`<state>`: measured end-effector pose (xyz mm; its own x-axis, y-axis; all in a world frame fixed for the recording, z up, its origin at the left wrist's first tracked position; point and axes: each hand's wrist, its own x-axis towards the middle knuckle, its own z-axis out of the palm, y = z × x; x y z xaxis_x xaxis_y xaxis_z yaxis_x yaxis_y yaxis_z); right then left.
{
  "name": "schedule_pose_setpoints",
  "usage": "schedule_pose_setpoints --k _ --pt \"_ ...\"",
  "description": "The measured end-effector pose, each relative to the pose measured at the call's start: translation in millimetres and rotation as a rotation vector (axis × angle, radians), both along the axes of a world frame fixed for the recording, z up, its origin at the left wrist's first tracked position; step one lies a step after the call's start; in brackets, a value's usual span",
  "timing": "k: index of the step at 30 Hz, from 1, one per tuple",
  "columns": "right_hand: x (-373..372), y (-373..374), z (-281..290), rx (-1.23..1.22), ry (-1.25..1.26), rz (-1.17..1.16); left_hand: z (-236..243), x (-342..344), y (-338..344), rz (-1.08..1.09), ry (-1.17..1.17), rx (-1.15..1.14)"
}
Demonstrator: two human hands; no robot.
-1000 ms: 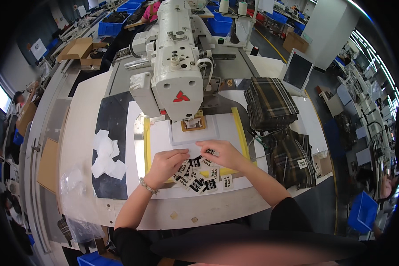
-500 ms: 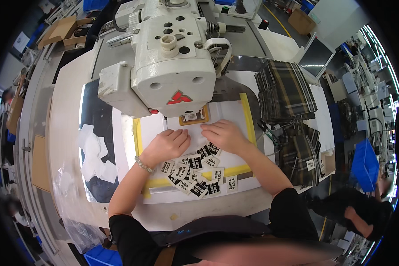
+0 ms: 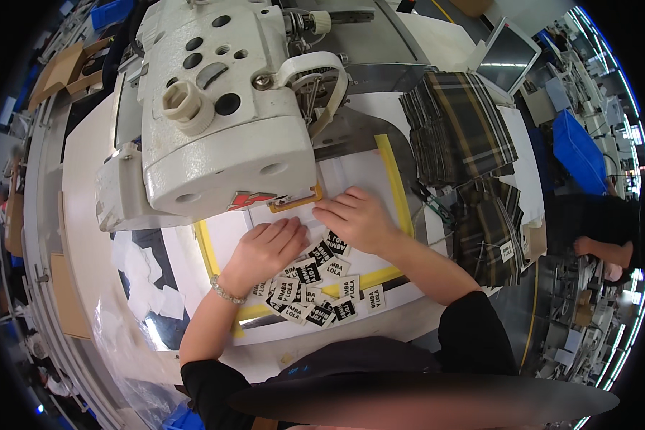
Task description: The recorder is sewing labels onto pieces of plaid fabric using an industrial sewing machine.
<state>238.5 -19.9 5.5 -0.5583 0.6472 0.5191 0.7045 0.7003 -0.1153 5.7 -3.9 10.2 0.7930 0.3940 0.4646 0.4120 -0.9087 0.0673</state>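
Note:
At the centre a white industrial sewing machine point(image 3: 218, 154) stands over a white board point(image 3: 365, 172) edged with yellow tape point(image 3: 203, 240). An orange clamp frame point(image 3: 285, 206) shows under its head. My left hand point(image 3: 265, 251) is closed, fingertips down on the board below the frame. My right hand point(image 3: 355, 222) has its fingers bent together just right of the frame; what either hand's fingertips hold, if anything, is hidden. Several small black and white fabric labels point(image 3: 312, 287) lie scattered just below both hands.
Stacked plaid fabric pieces point(image 3: 459, 129) and a second pile point(image 3: 480, 229) lie right. Crumpled white scraps point(image 3: 143, 272) sit left. A monitor point(image 3: 507, 57) stands back right, a blue bin point(image 3: 577, 154) beyond. Another person in dark clothes point(image 3: 584, 222) is at the far right.
The view has shifted, so the machine looms larger. Both hands have drawn in toward the orange frame, and the left fingers are more curled. The person at the right has appeared.

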Motion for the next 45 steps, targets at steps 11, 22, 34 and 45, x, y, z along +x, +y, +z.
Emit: schedule_pose_setpoints --k 11,22,34,45 --pt "-5 -5 -4 -0.06 0.089 0.078 4 3 1 0.027 0.04 0.035" --pt "-9 -11 -3 -0.051 0.064 0.044 2 0 -3 0.054 0.055 0.011" --pt "-11 -12 -2 -0.015 0.061 0.068 -6 3 -7 0.109 0.066 -0.032" --pt "-10 -16 1 -0.152 0.035 -0.012 -7 4 -11 0.156 0.036 -0.028"
